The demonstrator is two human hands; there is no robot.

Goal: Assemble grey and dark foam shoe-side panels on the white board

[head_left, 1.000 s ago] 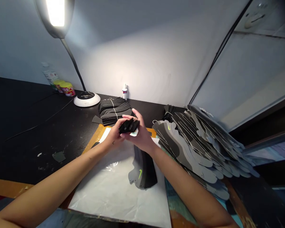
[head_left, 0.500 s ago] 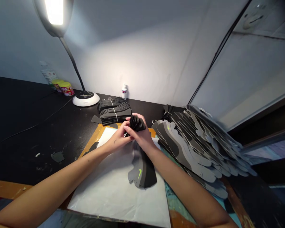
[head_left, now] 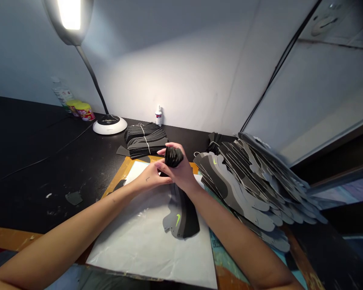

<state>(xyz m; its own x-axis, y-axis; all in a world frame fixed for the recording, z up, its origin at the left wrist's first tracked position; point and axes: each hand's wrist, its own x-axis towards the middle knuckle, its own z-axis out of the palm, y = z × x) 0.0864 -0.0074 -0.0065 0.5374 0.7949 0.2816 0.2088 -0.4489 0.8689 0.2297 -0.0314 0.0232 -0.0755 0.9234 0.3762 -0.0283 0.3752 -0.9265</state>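
A thick bundle of thin black cut pieces stands on end between my two hands. My right hand is wrapped around it, with the thumb across the near side. Fingers of my left hand are closed at the bundle's lower left, partly hidden behind the right thumb. Below the hands, a grey and black shoe upper piece with a yellow-green swoosh lies on a white sheet. Its top end is hidden under my right hand.
Behind my hands is a tied stack of dark strips. Many grey shoe upper pieces are fanned out at the right. A lamp, a small white bottle and yellow-lidded tubs stand along the wall.
The black pieces were fanned and uneven at the top; now they sit closer together and more upright. My left fingers have slid lower on the bundle. The shoe upper piece has stayed put.
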